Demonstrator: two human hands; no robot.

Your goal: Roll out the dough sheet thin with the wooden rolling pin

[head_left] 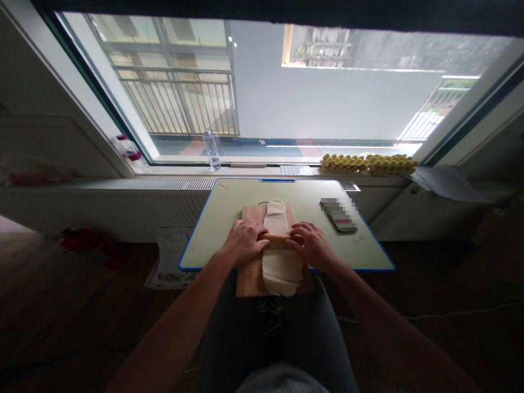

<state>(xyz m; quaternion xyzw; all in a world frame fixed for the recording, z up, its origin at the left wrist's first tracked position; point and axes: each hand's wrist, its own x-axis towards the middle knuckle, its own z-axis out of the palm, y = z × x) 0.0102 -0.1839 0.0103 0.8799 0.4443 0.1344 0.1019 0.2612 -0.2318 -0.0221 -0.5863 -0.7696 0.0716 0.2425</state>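
A long flat sheet of dough [282, 270] lies lengthwise on a wooden cutting board [250, 279]. Across its middle rests a wooden rolling pin [277, 238]. My left hand [246, 240] is closed on the pin's left end, and my right hand [311, 244] is closed on its right end. The dough's far end reaches the board's back edge, and its near edge is uneven. Part of the board overhangs the front of the small table toward my lap. My fingers hide both ends of the pin.
The pale folding table [216, 229] has a blue rim. A pixelated flat object [341, 214] lies on its right side. On the windowsill stand a clear bottle [212, 150], a bottle with a purple label [129, 150] and yellow egg trays [368, 164].
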